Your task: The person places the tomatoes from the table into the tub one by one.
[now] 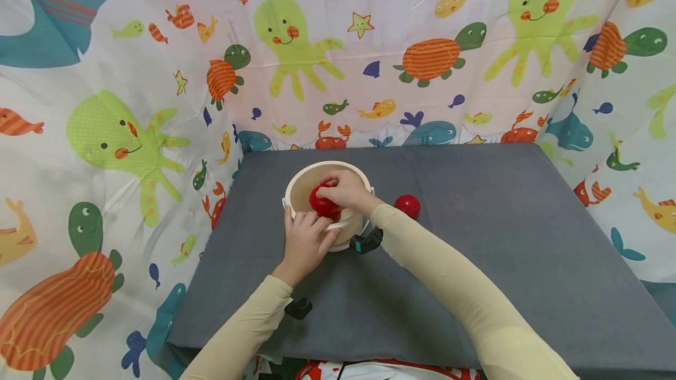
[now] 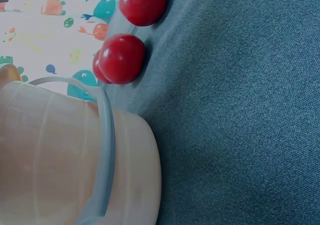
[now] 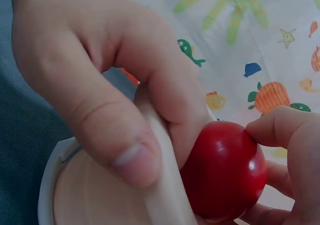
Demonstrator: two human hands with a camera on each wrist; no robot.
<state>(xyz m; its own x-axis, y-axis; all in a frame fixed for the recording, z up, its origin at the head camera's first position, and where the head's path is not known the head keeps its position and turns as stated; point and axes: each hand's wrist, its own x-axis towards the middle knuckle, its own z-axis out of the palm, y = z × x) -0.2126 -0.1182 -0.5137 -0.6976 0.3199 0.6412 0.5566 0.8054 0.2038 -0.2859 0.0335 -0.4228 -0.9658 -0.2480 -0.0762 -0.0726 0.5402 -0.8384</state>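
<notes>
A cream bucket (image 1: 352, 228) with a white handle (image 2: 106, 150) stands upright on the grey table. My left hand (image 1: 305, 243) grips its near rim, thumb outside and fingers over the edge, seen large in the right wrist view. Inside the bucket mouth, my right hand (image 1: 345, 191) holds a glossy red ball (image 3: 223, 172) between thumb and fingers. The ball is close behind the left hand's fingers at the rim. More red shows just below the held ball (image 1: 320, 197) in the head view. The bucket's bottom is hidden.
Another red ball (image 1: 407, 206) lies on the grey cloth-covered table (image 1: 502, 239) just right of the bucket. The left wrist view shows several red balls (image 2: 121, 58) beyond the bucket. A curtain (image 1: 317, 34) with sea animals hangs along the table's back and sides.
</notes>
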